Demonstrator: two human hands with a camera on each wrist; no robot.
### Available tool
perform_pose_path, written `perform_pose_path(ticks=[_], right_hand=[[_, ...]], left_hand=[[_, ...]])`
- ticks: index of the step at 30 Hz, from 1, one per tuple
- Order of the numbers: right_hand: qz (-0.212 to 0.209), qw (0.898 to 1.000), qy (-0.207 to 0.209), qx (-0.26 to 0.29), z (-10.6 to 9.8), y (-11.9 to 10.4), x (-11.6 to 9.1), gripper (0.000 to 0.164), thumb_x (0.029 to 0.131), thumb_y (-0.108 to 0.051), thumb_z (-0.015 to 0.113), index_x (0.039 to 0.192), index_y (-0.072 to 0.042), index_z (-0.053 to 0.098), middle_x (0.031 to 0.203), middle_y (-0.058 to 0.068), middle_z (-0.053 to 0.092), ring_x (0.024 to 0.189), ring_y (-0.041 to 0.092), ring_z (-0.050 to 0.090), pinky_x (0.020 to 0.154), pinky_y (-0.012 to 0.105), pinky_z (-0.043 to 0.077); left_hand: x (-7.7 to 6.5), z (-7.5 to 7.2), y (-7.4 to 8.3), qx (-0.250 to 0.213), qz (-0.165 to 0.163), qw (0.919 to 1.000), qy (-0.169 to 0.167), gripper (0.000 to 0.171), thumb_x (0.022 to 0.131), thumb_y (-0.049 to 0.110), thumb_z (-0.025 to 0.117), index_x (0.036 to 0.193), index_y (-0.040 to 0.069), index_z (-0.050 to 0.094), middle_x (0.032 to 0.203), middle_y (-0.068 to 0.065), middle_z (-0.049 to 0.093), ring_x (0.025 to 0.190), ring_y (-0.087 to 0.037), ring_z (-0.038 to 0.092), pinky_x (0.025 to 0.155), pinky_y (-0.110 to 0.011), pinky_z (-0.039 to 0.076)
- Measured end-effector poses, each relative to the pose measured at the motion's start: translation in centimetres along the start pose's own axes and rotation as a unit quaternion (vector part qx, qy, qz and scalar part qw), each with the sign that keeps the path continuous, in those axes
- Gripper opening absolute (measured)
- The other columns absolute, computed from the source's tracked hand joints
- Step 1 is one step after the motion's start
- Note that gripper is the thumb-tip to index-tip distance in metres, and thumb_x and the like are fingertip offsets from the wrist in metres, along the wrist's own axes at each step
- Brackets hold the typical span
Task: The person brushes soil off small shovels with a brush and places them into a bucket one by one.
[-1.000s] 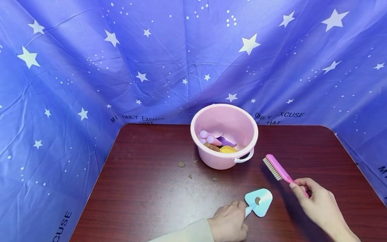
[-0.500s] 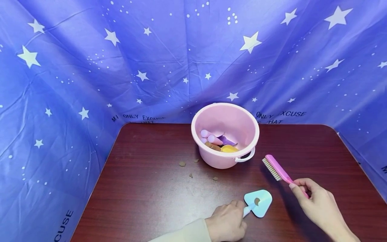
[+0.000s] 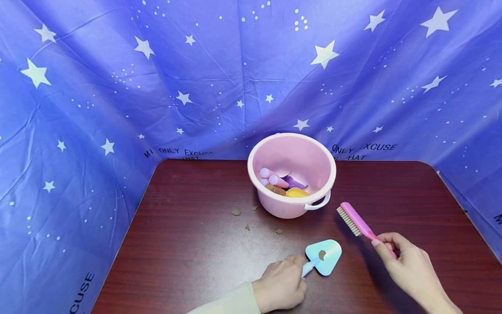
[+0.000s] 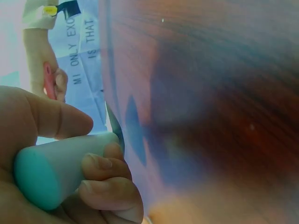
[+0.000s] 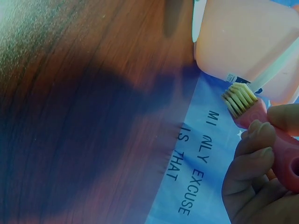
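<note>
My left hand point(image 3: 280, 283) grips the handle of a light blue toy shovel point(image 3: 329, 260) over the front of the table. A brown flake point(image 3: 322, 254) lies on the shovel's triangular blade. In the left wrist view the fingers curl round the shovel's thick handle point(image 4: 70, 163). To the right, my right hand point(image 3: 409, 266) holds a pink brush point(image 3: 358, 220) by its handle, pale bristles facing left and down, above the table. Several brown flakes lie on the wood in front of the bucket, one of them a larger flake point(image 3: 235, 212) at the left.
A pink bucket point(image 3: 291, 209) with a white handle point(image 3: 318, 205) stands at the back of the dark wooden table point(image 3: 188, 244). Inside it are pink-purple pieces point(image 3: 279, 181), a purple piece point(image 3: 295, 182), a brown piece and a yellow piece point(image 3: 296, 192). A blue star-patterned cloth point(image 3: 219, 113) hangs behind.
My left hand has moved left with the shovel and its flake. The brush in my right hand has shifted slightly left. The bucket and the flakes on the table stay put.
</note>
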State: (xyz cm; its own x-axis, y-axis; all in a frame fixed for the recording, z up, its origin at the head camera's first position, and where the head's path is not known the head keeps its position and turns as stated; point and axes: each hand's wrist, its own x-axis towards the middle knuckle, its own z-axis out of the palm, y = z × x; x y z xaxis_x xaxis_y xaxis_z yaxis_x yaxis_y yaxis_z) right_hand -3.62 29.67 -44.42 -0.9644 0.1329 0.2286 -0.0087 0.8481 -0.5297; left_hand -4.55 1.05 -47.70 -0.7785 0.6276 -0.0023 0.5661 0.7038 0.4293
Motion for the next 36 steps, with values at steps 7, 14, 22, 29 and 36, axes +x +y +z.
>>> perform_pose_path(ticks=[7,14,22,29,36], right_hand=[[-0.002,1.000,0.002,0.002,0.2,-0.2,-0.2,0.010,0.089,-0.025,0.067,0.094,-0.017,0.064,0.067,-0.009,0.045,0.055,0.002,0.036,0.052,0.022,0.025],[-0.010,1.000,0.004,0.005,0.5,-0.7,-0.1,0.011,0.087,-0.024,0.069,0.094,-0.017,0.064,0.068,-0.009,0.043,0.055,0.001,0.033,0.050,0.023,0.024],[-0.004,1.000,-0.001,0.006,1.0,-1.4,-0.9,0.011,0.087,-0.024,0.069,0.094,-0.018,0.065,0.068,-0.010,0.045,0.054,0.001,0.034,0.050,0.022,0.025],[-0.022,1.000,-0.001,0.017,1.8,-2.1,-1.4,0.011,0.085,-0.021,0.071,0.093,-0.019,0.064,0.068,-0.011,0.047,0.053,0.001,0.036,0.050,0.020,0.026],[-0.037,0.999,0.004,0.029,2.7,-2.8,-2.4,0.014,0.082,-0.016,0.073,0.091,-0.021,0.063,0.068,-0.012,0.048,0.052,0.000,0.037,0.050,0.017,0.028]], left_hand=[[-0.6,-0.7,-0.8,-0.015,-0.014,0.9998,-0.001,0.013,0.079,0.017,0.061,0.081,0.015,0.048,0.070,0.007,0.042,0.054,-0.005,0.043,0.044,-0.025,0.033],[-1.0,-1.5,-1.7,-0.020,-0.021,0.9996,0.007,0.013,0.080,0.017,0.061,0.079,0.015,0.048,0.069,0.007,0.040,0.053,-0.006,0.041,0.043,-0.026,0.032],[-1.6,-2.3,-2.1,-0.013,-0.025,0.9994,0.021,0.013,0.079,0.018,0.061,0.079,0.016,0.048,0.069,0.006,0.041,0.052,-0.008,0.041,0.043,-0.028,0.031],[-1.9,-2.9,-2.5,-0.015,-0.029,0.9989,0.033,0.012,0.078,0.016,0.061,0.078,0.015,0.049,0.068,0.006,0.041,0.051,-0.009,0.041,0.044,-0.027,0.032],[-2.2,-3.0,-2.8,-0.015,-0.029,0.9987,0.038,0.011,0.077,0.016,0.061,0.079,0.015,0.050,0.069,0.006,0.041,0.052,-0.009,0.042,0.044,-0.028,0.033]])
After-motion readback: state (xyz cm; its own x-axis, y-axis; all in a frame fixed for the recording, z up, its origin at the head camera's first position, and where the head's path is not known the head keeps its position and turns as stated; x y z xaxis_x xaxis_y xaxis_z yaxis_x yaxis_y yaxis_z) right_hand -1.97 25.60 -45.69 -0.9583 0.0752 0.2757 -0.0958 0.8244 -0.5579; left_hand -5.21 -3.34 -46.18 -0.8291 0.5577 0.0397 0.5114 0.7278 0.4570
